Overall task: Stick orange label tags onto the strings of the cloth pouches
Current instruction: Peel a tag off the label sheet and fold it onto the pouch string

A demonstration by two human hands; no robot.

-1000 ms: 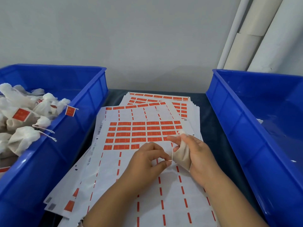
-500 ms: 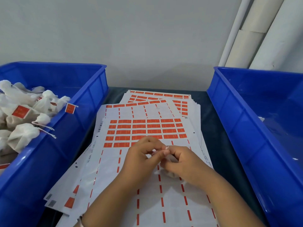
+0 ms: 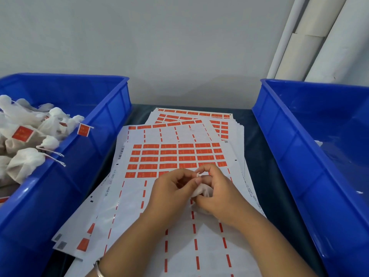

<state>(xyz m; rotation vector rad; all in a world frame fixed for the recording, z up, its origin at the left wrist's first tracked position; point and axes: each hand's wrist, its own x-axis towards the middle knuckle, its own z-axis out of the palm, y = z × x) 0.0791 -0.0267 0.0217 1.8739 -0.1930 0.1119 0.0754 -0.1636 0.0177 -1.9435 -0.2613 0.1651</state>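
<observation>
Head view: hands (image 3: 199, 188) mostly hide the pouch (image 3: 201, 191), string seemingly pinched.

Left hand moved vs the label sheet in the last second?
Yes. The left hand has slid up the label sheet toward the orange rows, closing on the right hand and pouch.

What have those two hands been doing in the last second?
The left hand and right hand closed together, bunching the cloth pouch between them, with the string now pinched at their fingertips. The label sheets and both bins stayed put.
</observation>
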